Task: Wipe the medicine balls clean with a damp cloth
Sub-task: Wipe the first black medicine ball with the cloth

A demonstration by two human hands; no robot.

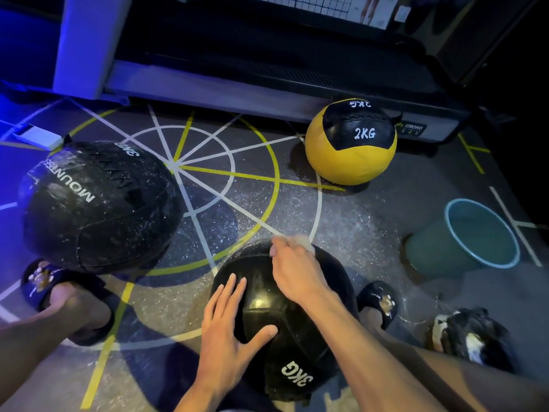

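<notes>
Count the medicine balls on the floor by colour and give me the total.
Black balls: 2, one under the hands and one to the left
Yellow and black balls: 1
Total: 3

The near black leather medicine ball at 6 o'clock reads "3KG". The large black scuffed ball at 9 o'clock reads "MOUNTES…" and "3KG". The yellow-and-black ball at 1 o'clock reads "2KG" twice. The dark treadmill frame beside it reads "…STRONG".

Speckled grey floor marked with white and yellow lines radiating from a hub. Far across it, a dark treadmill with pale side rails. Near left and near right, dark slippers; far right of those, a black-and-white furry shape.
</notes>
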